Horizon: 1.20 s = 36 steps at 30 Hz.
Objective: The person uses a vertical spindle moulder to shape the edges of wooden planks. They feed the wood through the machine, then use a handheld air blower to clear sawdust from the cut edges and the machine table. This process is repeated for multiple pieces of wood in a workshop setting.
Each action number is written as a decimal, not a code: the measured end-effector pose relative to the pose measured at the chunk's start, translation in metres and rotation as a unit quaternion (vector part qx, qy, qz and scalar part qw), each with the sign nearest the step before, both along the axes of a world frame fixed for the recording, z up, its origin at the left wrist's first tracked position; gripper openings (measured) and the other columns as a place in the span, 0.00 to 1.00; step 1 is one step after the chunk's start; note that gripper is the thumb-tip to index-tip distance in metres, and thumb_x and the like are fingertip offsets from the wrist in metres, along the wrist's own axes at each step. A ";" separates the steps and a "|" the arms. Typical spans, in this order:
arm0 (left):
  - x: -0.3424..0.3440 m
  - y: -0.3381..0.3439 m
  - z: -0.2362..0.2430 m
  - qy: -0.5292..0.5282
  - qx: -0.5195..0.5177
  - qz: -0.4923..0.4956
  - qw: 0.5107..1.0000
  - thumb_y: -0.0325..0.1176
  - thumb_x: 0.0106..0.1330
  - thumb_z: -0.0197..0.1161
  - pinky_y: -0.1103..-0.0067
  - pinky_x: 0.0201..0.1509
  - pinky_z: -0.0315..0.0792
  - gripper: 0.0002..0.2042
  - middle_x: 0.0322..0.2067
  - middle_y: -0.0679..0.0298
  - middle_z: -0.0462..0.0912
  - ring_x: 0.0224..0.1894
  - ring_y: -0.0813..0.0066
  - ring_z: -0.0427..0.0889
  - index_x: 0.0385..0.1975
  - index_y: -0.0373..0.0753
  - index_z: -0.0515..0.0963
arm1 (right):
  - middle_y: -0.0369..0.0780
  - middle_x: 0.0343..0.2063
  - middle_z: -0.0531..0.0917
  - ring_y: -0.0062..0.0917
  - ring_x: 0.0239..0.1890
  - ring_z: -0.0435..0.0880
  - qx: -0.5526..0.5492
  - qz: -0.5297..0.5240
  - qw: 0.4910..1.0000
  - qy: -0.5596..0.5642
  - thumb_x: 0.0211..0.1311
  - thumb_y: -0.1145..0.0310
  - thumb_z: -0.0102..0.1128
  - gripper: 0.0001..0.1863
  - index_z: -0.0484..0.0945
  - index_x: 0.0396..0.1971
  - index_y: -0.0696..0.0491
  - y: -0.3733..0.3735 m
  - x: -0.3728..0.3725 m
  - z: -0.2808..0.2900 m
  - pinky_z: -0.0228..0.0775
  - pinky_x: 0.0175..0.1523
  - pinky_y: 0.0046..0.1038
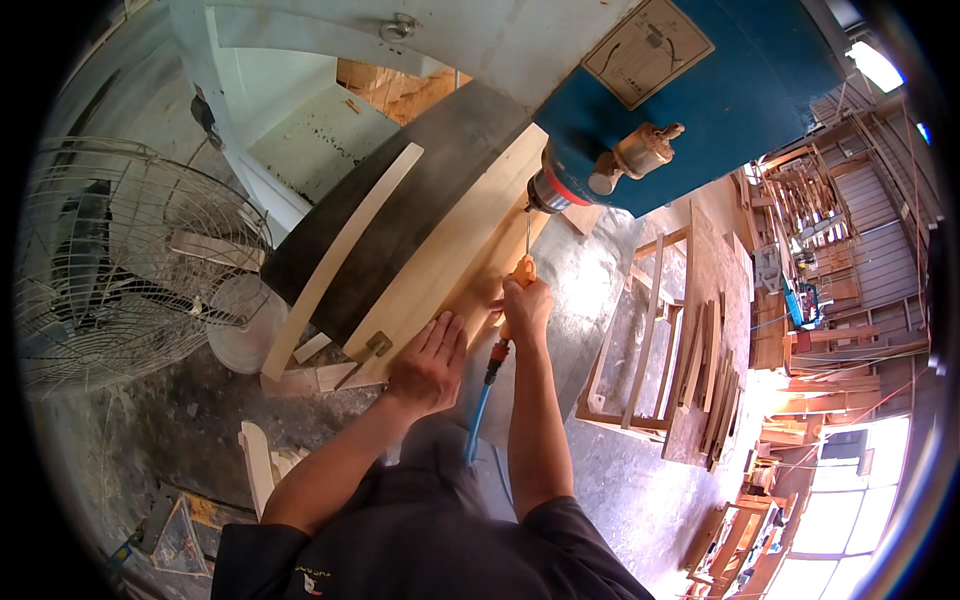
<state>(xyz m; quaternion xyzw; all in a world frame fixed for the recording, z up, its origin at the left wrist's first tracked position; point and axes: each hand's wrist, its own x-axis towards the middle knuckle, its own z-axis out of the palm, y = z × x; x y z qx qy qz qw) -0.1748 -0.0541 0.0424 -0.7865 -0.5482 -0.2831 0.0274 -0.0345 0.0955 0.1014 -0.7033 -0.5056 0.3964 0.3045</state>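
My right hand [526, 306] grips an orange air blow gun [523, 268], its thin nozzle pointing up toward the drill chuck [545, 190] of a blue machine [745, 85]. A blue air hose [480, 415] hangs from the gun's lower end. Flat on a pale wooden workpiece [440, 265] lies my left hand [430, 368], fingers stretched out. The workpiece rests lengthwise on the machine's dark table [400, 205], its far end close to the chuck. To its left is a slim curved wooden strip [345, 250].
A wire-caged fan [130, 260] stands at the left. On the right, a wooden frame [650, 330] stands beside a board bearing several loose strips [712, 375]. More timber pieces [810, 400] are stacked farther right. Wood offcuts [262, 465] lie low at the left.
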 end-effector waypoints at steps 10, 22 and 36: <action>-0.004 0.000 -0.011 0.022 -0.004 0.007 1.000 0.37 0.60 0.60 0.59 0.82 0.57 0.29 0.67 0.43 0.75 0.72 0.44 0.71 0.61 0.27 0.76 | 0.48 0.21 0.87 0.35 0.23 0.92 -0.017 0.004 1.000 -0.016 0.65 0.71 0.58 0.12 0.82 0.33 0.67 -0.031 -0.019 0.019 0.84 0.30 0.32; 0.016 -0.001 -0.008 -0.039 -0.056 0.015 0.998 0.34 0.59 0.64 0.59 0.82 0.57 0.35 0.70 0.44 0.70 0.75 0.45 0.66 0.69 0.28 0.68 | 0.47 0.25 0.87 0.35 0.25 0.92 -0.012 0.037 0.999 0.035 0.65 0.66 0.61 0.15 0.80 0.33 0.66 -0.028 0.011 0.007 0.82 0.26 0.34; 0.066 0.033 -0.013 0.060 -0.041 0.164 0.984 0.35 0.72 0.58 0.57 0.74 0.67 0.23 0.64 0.43 0.78 0.68 0.43 0.74 0.62 0.27 0.74 | 0.42 0.25 0.86 0.26 0.25 0.86 0.024 0.139 0.975 0.174 0.64 0.64 0.65 0.13 0.80 0.41 0.59 -0.062 0.189 0.010 0.79 0.31 0.32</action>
